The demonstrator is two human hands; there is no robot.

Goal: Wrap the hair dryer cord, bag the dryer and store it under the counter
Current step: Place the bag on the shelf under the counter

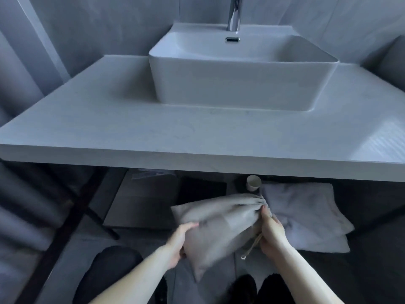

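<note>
Below the counter [175, 156], the left hand [179, 244] grips the grey bag [219, 227] with curled fingers; the right hand [270, 229] pinches its gathered neck.

Open gap under counter [197, 159]; cup [253, 182] & towels [306, 216] blocking right side.

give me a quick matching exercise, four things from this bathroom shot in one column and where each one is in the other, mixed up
Things:
1. grey drawstring bag
2. basin
3. small cup
4. folded white towels

Places:
A. on top of the counter
B. under the counter, right of the bag
C. held in the left hand and right hand
D. just under the counter's front edge, above the bag's gathered neck

Pairs: 1-C, 2-A, 3-D, 4-B
</note>
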